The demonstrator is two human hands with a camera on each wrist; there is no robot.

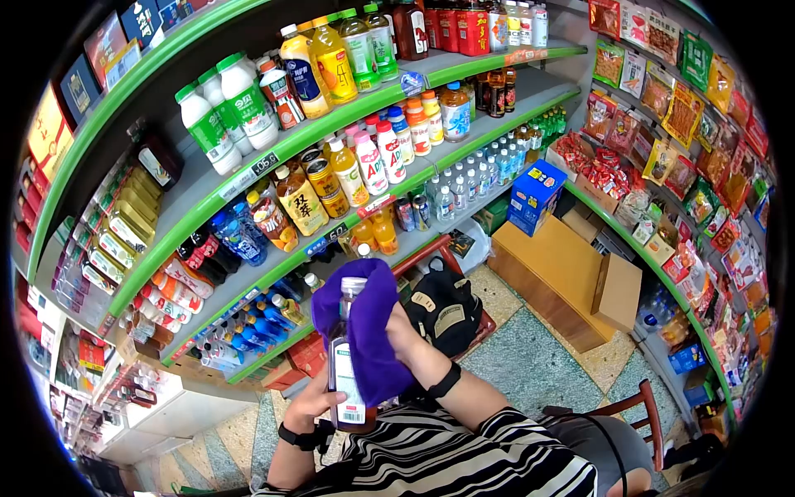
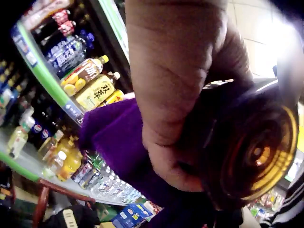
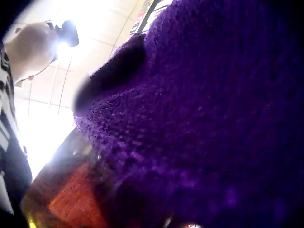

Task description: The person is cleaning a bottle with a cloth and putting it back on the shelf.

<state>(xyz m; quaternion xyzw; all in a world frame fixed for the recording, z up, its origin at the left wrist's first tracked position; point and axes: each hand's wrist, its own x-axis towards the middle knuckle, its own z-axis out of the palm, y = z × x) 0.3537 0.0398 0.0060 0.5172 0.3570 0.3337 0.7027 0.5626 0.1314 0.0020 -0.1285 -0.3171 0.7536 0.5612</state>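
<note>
A dark bottle (image 1: 344,364) with a pale label and a light cap is held upright in front of the striped shirt. My left hand (image 1: 310,401) grips it low on the body; in the left wrist view, the round amber base (image 2: 259,152) faces the camera beside that hand (image 2: 171,80). A purple cloth (image 1: 377,331) is draped around the bottle's neck and right side. My right hand (image 1: 404,333) holds the cloth against the bottle, its fingers hidden in the folds. The cloth (image 3: 213,104) fills most of the right wrist view.
Green-edged shelves (image 1: 331,112) packed with drink bottles stand ahead and left. Snack packets (image 1: 683,116) hang at the right. A black backpack (image 1: 447,308) sits on a red chair, near a brown cardboard box (image 1: 546,282) with a blue box (image 1: 537,197) behind it.
</note>
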